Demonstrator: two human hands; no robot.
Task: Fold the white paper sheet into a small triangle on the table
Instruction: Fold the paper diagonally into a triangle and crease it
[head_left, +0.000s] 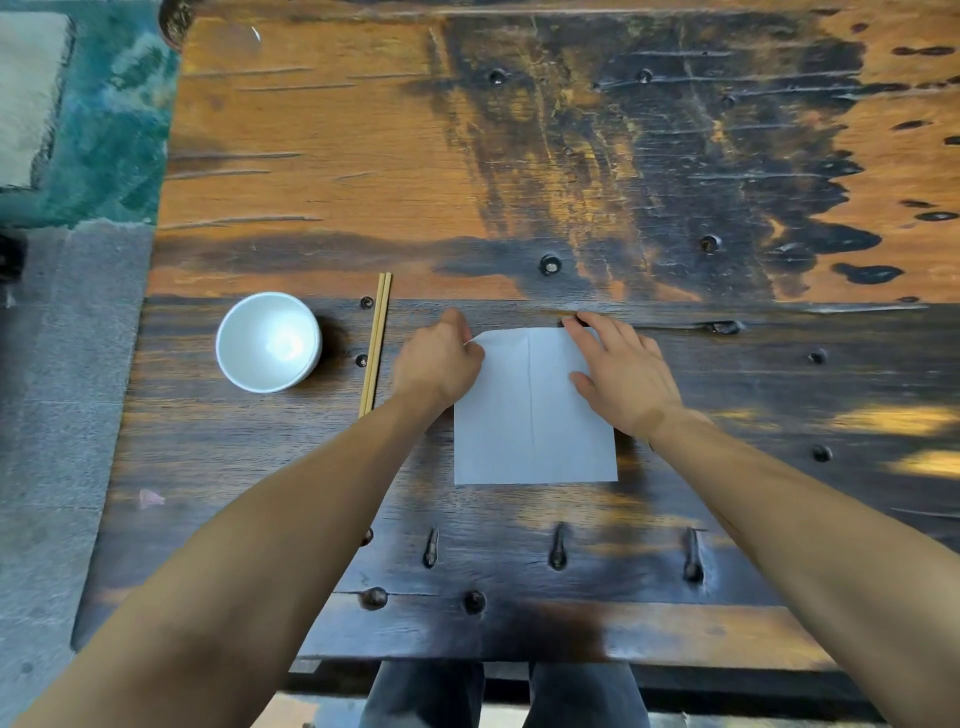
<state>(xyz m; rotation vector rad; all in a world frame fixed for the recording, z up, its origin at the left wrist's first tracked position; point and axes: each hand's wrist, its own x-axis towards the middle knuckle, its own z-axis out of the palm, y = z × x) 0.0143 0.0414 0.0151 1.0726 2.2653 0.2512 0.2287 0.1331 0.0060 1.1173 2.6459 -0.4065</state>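
— While the left hand (439, 358) curls at the far left corner of the paper (535, 410), what is it holding?
— It pinches that corner, which is lifted a little off the table (519, 156); the fingertips are hidden behind the knuckles, so I cannot tell just how they lie.

— And the right hand (621, 371)?
— Spread and relaxed, fingers straight, lying flat on the paper's far right part. The fingertips reach its far right corner, and the thumb presses the sheet further in. It grips nothing.

— Where does the paper lie?
— Flat on the dark near plank of the table, between the two hands, its near edge free and closest to the person. A crease runs down its middle from far edge to near edge.

— Anything else nearby?
— Chopsticks (375, 345) lie just left of the left hand, and a bowl (267, 340) stands left of them, apart from the paper.
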